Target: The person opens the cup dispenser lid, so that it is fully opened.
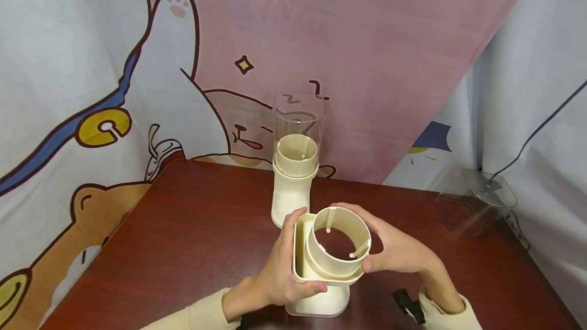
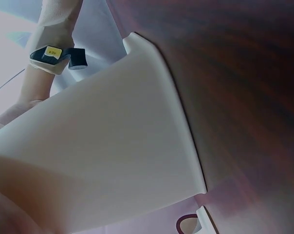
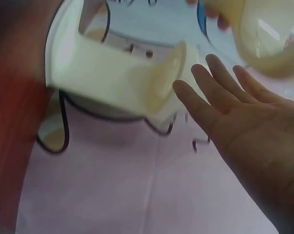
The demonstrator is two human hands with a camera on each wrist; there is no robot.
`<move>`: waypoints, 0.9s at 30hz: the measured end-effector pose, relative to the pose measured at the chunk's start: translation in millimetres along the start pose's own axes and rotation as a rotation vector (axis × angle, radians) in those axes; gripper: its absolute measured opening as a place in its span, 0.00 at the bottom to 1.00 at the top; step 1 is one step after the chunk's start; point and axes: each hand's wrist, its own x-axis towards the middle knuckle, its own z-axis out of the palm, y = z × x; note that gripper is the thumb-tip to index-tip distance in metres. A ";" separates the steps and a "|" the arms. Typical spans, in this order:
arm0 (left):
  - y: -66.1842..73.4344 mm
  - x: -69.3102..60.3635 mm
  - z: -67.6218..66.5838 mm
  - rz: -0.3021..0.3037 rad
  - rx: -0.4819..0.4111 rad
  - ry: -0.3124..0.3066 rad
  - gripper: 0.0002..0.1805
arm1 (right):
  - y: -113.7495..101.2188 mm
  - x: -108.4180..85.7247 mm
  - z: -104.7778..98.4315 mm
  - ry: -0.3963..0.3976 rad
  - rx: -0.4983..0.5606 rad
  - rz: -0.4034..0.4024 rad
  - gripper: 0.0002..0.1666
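A cream plastic dispenser base [image 1: 321,297] with a round collar [image 1: 339,264] on top stands on the table. My left hand [image 1: 282,269] grips its left side, thumb across the front below the rim; in the left wrist view the smooth wall [image 2: 103,136] reaches down to the tabletop. Around the collar's right side is my right hand [image 1: 399,246], thumb near the front rim and fingers behind. Those fingers [image 3: 222,87] look straight and spread in the right wrist view. Behind stands a similar base [image 1: 291,195] with a clear square container [image 1: 298,111] on it.
A second clear container [image 1: 472,200] is at the table's right edge, near a dark cable [image 1: 541,129]. The brown table [image 1: 206,228] meets a printed cloth backdrop [image 1: 367,65] at the back. Black straps [image 1: 408,304] sit at the right wrist.
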 end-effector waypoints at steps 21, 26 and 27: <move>2.3 -1.6 -0.6 -0.075 -0.027 -0.016 0.60 | 9.4 7.4 17.5 -0.012 0.093 -0.056 0.50; -4.1 -0.7 -2.9 -0.106 -0.107 -0.063 0.57 | 6.8 2.4 26.0 0.055 0.103 -0.038 0.48; -5.7 -1.0 -4.4 -0.122 -0.132 -0.073 0.56 | 5.9 2.5 28.6 0.074 0.098 -0.029 0.48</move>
